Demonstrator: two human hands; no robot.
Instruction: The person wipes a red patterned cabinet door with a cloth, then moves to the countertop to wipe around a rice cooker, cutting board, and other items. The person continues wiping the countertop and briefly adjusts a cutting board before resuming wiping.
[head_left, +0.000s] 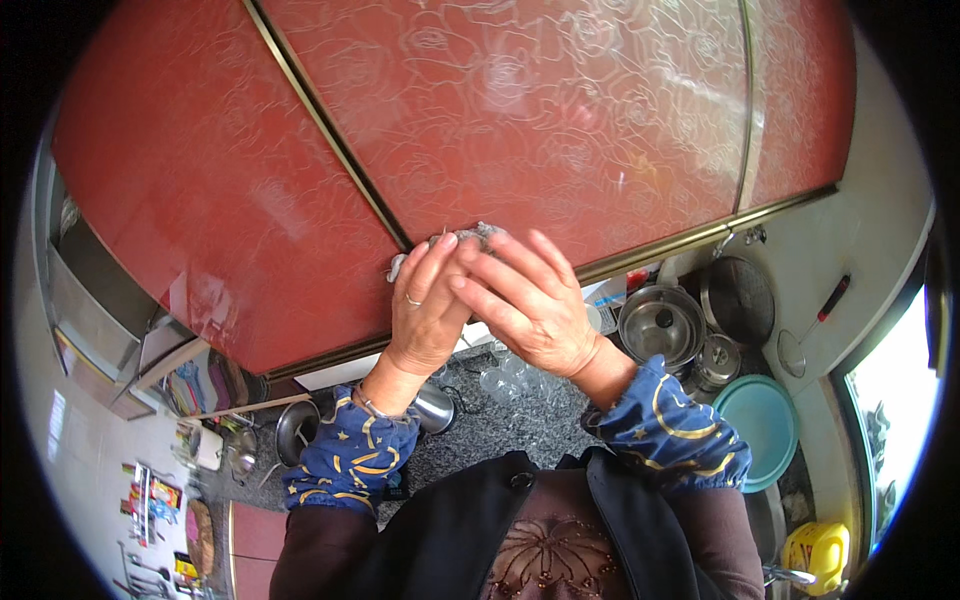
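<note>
My left hand, with a ring on one finger, presses a crumpled grey cloth against the lower part of a red cabinet door with a rose pattern. A pale end of the cloth shows beside its fingers, near the dark gap between two doors. My right hand overlaps the left fingers from the right. Its fingers are spread and slightly blurred, with the tips close to the cloth. The palm side is hidden, so its hold on the cloth cannot be made out. Blue patterned sleeve covers wrap both forearms.
Below the cabinet's metal lower edge runs a speckled stone counter. Glass cups and a metal kettle stand there. To the right are a steel pot, a turquoise basin, a hanging strainer and a yellow jug.
</note>
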